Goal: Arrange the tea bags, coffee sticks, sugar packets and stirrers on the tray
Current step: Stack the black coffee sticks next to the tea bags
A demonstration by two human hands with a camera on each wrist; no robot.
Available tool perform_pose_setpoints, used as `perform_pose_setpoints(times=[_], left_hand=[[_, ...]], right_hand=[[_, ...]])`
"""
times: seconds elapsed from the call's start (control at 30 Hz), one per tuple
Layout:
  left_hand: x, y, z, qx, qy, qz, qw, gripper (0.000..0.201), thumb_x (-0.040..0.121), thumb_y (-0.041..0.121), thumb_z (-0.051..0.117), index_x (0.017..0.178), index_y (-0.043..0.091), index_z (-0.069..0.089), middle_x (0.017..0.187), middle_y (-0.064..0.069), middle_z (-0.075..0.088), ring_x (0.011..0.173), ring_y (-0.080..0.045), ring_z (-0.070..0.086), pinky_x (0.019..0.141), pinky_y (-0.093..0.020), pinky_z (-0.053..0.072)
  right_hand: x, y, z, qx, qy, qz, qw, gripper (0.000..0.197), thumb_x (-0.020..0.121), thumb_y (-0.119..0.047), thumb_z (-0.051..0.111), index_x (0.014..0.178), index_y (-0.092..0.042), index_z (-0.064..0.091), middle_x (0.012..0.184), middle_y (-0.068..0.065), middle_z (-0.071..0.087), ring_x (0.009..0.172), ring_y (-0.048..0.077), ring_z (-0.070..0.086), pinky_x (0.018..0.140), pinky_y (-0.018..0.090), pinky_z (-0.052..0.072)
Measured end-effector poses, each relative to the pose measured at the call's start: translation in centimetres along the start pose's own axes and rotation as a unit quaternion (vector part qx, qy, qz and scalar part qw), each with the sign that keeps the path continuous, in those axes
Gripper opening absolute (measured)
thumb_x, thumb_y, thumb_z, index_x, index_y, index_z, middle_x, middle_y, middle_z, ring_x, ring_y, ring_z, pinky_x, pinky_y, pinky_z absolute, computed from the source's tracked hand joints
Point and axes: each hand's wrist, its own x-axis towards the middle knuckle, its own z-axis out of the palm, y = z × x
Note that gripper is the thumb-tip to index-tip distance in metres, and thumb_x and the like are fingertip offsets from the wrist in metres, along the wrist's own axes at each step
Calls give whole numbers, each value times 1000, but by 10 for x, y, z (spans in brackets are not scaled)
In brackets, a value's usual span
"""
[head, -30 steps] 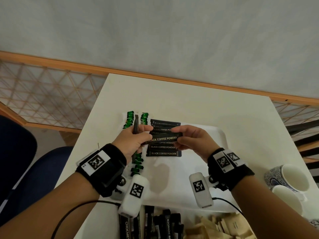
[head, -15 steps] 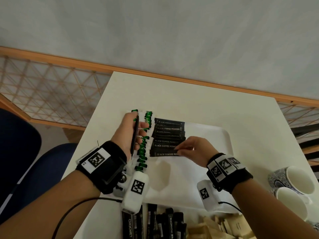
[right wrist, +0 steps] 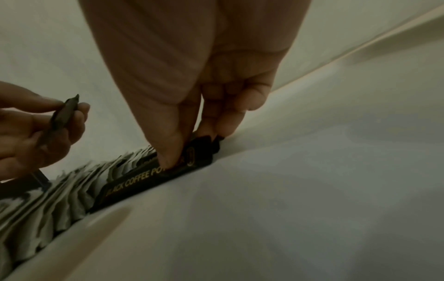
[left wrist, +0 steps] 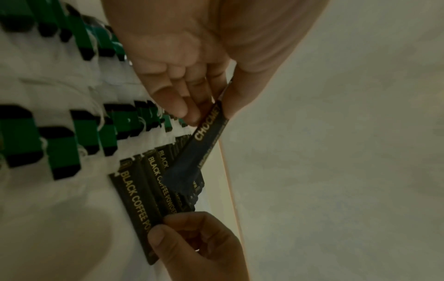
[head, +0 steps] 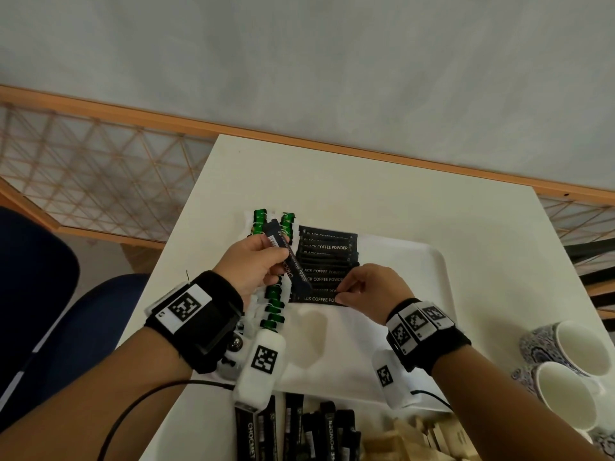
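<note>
Head view: left hand (head: 249, 265) pinches one coffee stick (head: 289, 261); right hand (head: 372, 289) pinches the nearest stick in the tray row (head: 319, 298) on the tray (head: 432, 294).

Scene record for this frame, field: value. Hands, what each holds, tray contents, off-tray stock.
left hand: holds one coffee stick raised over the tray
right hand: pinches the nearest stick of the coffee stick row
tray: white; tea bags in two columns at its left, coffee stick row beside them
near edge: loose coffee sticks, brown packets
right of tray: two mugs
</note>
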Motion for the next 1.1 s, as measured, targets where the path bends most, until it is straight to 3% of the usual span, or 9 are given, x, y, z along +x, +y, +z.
perform_pose_setpoints(times=[0.2,0.3,0.4,0.5,0.67,0.77,0.87,0.93,1.1], left_hand=[[0,-1,1,-30,-5,-14,999,13,89,0,59,93,13,60,79,-8,63,61,-14,60,47,-19,50],[-2,-3,3,-31,-28,-12,999,19,89,-4,56,93,13,60,84,-9,65,65,-16,61,51,-20,52],[-7,-3,9,-36,-85,3,996,28,87,-15,49,82,11,58,89,-10,69,69,-19,63,59,-22,55],[-11,-1,16,-47,-111,21,992,32,85,-20,47,76,10,54,89,-11,67,74,-19,66,69,-24,58],[-12,2,14,-75,-86,2,993,29,87,-18,47,96,7,60,94,-13,62,79,-20,66,71,-25,59],[-14,3,14,-96,-74,-9,993,21,88,-10,55,99,6,62,94,-12,62,76,-19,66,70,-24,59],[-14,2,16,-98,-57,-2,994,15,88,-7,58,93,6,64,88,-10,61,74,-19,64,65,-21,59],[-15,1,16,-90,-54,-2,994,16,86,-8,60,92,6,66,85,-10,61,72,-19,65,64,-21,59],[-14,-2,16,-51,-50,2,997,17,88,-5,59,92,10,66,79,-8,66,65,-13,67,67,-25,58]], right_hand=[[1,7,3,17,37,-39,998,13,75,-38,74,78,-36,62,85,-13,53,78,1,51,71,18,40],[-2,-1,0,122,79,-59,988,4,87,-37,64,85,-34,66,87,-12,60,80,2,54,73,20,42],[-5,-20,-6,290,-42,-25,956,26,97,-42,46,94,-32,70,93,-9,70,83,7,62,75,22,47],[-9,-32,-13,336,-161,-32,927,26,100,-32,45,91,-24,68,82,0,71,70,11,63,61,17,46],[-8,-22,-15,403,-59,-27,913,11,91,-12,61,84,-16,68,61,-4,64,57,10,57,61,22,46],[-8,-17,-14,388,-36,-33,920,10,88,-8,65,84,-16,71,64,-2,66,60,11,57,64,25,47],[-11,-19,-14,330,-28,-54,942,20,86,-16,69,83,-34,75,78,3,71,71,15,61,72,35,51],[-13,-22,-15,293,-11,-53,955,26,85,-17,70,82,-42,73,89,3,71,79,17,64,78,30,53],[-14,-24,-19,283,-3,-37,958,26,81,-13,73,74,-38,71,79,4,72,71,18,62,74,36,54]])
